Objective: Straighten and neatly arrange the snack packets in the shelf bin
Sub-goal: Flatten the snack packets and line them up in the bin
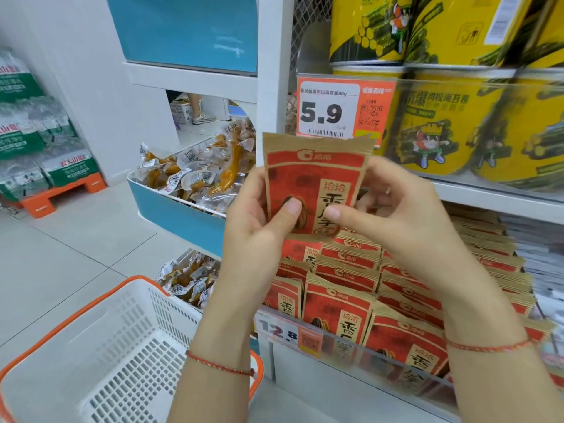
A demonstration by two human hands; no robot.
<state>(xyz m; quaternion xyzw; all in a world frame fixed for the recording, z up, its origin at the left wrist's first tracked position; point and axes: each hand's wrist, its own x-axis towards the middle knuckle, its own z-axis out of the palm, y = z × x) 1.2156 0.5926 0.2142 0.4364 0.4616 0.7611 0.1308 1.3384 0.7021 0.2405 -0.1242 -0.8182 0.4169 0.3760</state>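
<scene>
A small stack of red-and-tan snack packets [317,169] is held upright in front of me, above the shelf bin. My left hand [259,221] grips its left edge with the thumb on the front. My right hand [396,206] grips its right edge, thumb also pressing the front. Below them, the shelf bin [308,340] with a clear front wall holds several rows of the same packets [345,303], standing upright and leaning slightly backwards.
A white and orange shopping basket [100,346] sits at the lower left. Blue bins of vacuum-packed snacks [195,178] stand to the left. Yellow tubs [457,123] fill the shelf above, behind a 5.9 price tag [329,108]. Packs of bottled water [36,132] are stacked at the far left.
</scene>
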